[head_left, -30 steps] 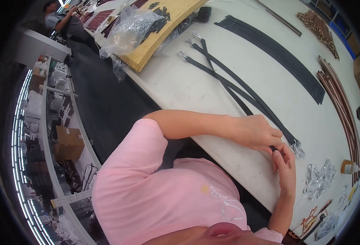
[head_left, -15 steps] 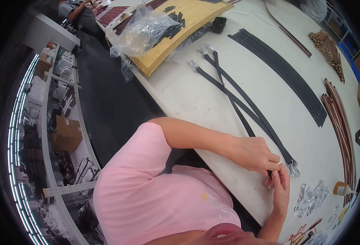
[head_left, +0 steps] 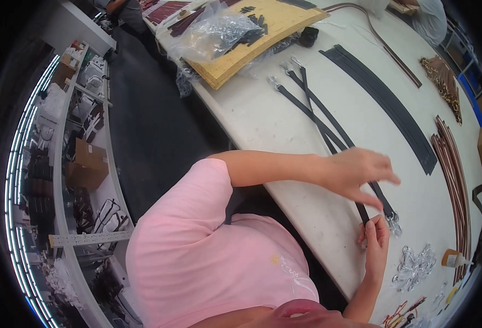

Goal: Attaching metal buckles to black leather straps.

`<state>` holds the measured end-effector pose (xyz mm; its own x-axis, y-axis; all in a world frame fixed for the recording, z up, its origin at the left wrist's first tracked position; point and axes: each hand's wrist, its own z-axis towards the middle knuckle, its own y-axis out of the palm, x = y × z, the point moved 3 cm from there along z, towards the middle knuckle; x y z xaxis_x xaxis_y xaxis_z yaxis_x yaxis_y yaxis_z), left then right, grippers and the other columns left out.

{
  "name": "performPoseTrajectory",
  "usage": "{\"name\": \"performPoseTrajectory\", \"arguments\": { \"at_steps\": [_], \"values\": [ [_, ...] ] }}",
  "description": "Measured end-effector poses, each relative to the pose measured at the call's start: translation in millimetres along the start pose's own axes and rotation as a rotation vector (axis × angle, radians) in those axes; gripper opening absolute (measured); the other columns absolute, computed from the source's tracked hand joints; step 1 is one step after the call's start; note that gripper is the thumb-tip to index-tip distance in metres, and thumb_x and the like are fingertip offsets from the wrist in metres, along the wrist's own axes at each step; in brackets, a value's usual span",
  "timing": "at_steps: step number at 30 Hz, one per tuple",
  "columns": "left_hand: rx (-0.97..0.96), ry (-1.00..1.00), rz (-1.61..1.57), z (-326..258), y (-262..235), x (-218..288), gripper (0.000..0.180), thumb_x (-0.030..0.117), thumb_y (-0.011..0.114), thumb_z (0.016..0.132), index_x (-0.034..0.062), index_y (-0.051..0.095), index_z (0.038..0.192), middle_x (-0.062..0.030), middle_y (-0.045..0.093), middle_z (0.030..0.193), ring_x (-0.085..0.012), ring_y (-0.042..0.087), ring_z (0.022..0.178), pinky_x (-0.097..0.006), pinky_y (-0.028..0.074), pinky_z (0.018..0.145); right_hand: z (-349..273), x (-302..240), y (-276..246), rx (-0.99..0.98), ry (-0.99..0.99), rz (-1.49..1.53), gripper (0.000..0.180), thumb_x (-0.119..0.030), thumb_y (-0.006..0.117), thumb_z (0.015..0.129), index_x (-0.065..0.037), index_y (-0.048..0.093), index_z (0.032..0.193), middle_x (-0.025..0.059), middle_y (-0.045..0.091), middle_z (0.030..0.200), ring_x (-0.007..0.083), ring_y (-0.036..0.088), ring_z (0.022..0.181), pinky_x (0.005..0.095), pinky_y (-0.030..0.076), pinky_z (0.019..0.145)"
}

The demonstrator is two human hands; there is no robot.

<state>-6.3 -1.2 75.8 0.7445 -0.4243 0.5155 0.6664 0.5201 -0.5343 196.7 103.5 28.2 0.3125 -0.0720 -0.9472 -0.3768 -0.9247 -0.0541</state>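
Several narrow black straps (head_left: 315, 121) lie crossed on the white table, silver metal clasps (head_left: 274, 82) at their far ends. One strap runs toward me, and my right hand (head_left: 376, 240) pinches its near end between thumb and fingers. My left hand (head_left: 355, 169) is open just above the straps, fingers and thumb apart, holding nothing. Beside my right hand, another silver clasp (head_left: 395, 223) sits at the near end of the neighbouring straps. A pile of loose silver clasps (head_left: 414, 268) rests to the right of that hand.
Wide black strips (head_left: 383, 98) and brown strips (head_left: 453, 191) lie at the right. A small glue-like bottle (head_left: 455, 258) stands near the clasps. Far left, a yellow board (head_left: 224, 71) carries a plastic bag (head_left: 219, 33) and black pieces. Shelving (head_left: 60, 180) lines the aisle; other people are at the back.
My left hand has let go of the strap end, lifted away up the picture and spread its fingers. My right hand still pinches the strap. The view has shifted slightly.
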Motion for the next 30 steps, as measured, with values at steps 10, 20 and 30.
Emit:
{"name": "performPoseTrajectory", "arguments": {
  "at_steps": [10, 20, 30],
  "values": [
    [1.023, -0.872, -0.009, -173.0, -131.1, -47.7, 0.041, 0.011, 0.065, 0.096, 0.0057, 0.052, 0.135, -0.0068, 0.061, 0.117, -0.0074, 0.059, 0.079, -0.023, 0.050, 0.072, -1.5, 0.3, -2.6, -0.011, -0.093, -0.096, 0.022, -0.020, 0.052, 0.107, -0.009, 0.051, 0.088, -0.0038, 0.053, 0.079, 0.0025, 0.042, 0.066, 0.0199, 0.033, 0.060],
    [0.050, -0.058, 0.250, -51.7, 9.8, 11.0, 0.038, 0.023, 0.075, 0.088, 0.0075, 0.063, 0.120, -0.0072, 0.064, 0.109, -0.0239, 0.061, 0.097, -0.037, 0.048, 0.090, 3.6, 2.7, 5.4, 0.029, -0.095, -0.059, 0.023, -0.022, 0.052, 0.108, -0.011, 0.050, 0.087, -0.0055, 0.048, 0.073, 0.0025, 0.039, 0.062, 0.0194, 0.031, 0.058],
    [-0.303, -0.174, -0.116, -51.9, 46.6, 5.6, 0.027, 0.020, 0.069, 0.092, 0.0054, 0.062, 0.114, -0.0124, 0.067, 0.094, -0.0325, 0.066, 0.091, -0.045, 0.048, 0.080, -1.8, -40.9, -7.4, -0.022, -0.234, -0.505, 0.020, -0.016, 0.048, 0.108, 0.000, 0.061, 0.110, 0.0038, 0.063, 0.096, 0.0086, 0.056, 0.078, 0.0213, 0.044, 0.069]
  ]
}}
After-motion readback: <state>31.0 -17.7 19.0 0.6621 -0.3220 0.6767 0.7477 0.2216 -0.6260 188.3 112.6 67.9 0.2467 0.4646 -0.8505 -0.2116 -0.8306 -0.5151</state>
